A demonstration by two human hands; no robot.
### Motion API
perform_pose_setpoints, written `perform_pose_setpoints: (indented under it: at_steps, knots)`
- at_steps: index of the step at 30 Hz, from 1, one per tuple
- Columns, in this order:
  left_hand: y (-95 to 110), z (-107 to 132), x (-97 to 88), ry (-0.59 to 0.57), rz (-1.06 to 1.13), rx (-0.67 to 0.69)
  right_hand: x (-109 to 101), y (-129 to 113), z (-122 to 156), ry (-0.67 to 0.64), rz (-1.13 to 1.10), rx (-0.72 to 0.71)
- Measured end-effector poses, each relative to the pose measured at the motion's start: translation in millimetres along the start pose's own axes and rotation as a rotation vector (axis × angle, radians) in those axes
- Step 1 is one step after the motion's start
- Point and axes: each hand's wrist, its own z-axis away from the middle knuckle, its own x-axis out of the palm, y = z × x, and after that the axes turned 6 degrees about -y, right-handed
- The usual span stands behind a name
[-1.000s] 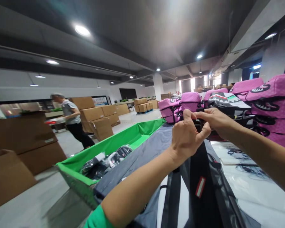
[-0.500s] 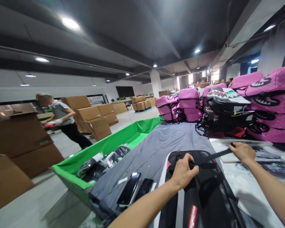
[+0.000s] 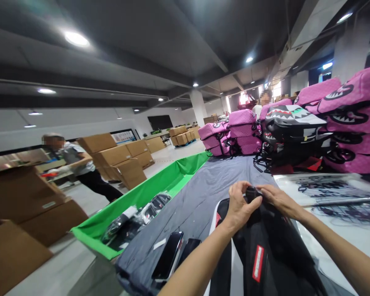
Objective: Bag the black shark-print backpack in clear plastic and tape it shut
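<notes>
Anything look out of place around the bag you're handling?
Yes: two smartphones lie loose on the grey cloth, right beside the black backpack under the left hand and right hand. They look odd among the bags.

Bright ceiling lights (image 3: pixel 76 38), warped edges, perhaps soft corners

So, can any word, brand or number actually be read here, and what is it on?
Nothing reads for certain.
Red patch on the black bag: white lettering, too blurred to read.
White label on a brown carton: too small.
Wall sign: too small.
</notes>
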Motion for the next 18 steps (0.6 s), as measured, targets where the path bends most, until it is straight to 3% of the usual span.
perform_pose_setpoints:
  at_steps: [2,4,7,9,11,15,18]
  knots:
    - [11,-6,9.8,-0.039,0.070,0.026,18,-10,10,-0.059,-0.113,-0.154]
    - [18,-13,21.6,-0.043,0.137,-0.019,27,-15,15,-0.035,-0.185,-0.229]
    - [17,-18,34.8,0.057,0.041,-0.005,24,-13,24,0.156,-0.158,-0.209]
    - [11,-15,37.2,0.113,-0.142,0.131,19,-10,41,0.360,-0.120,-0.139]
    - [6,-10,35.5,0.122,-0.343,0.293,24,-6,66,0.454,-0.116,-0.058]
    - [7,3,30.4,0.051,-0.608,0.479,57,-1,107,0.343,-0.140,-0.120]
    - [19,3,29.3,-0.006,-0.563,0.384,72,-6,106,0.302,-0.188,-0.153]
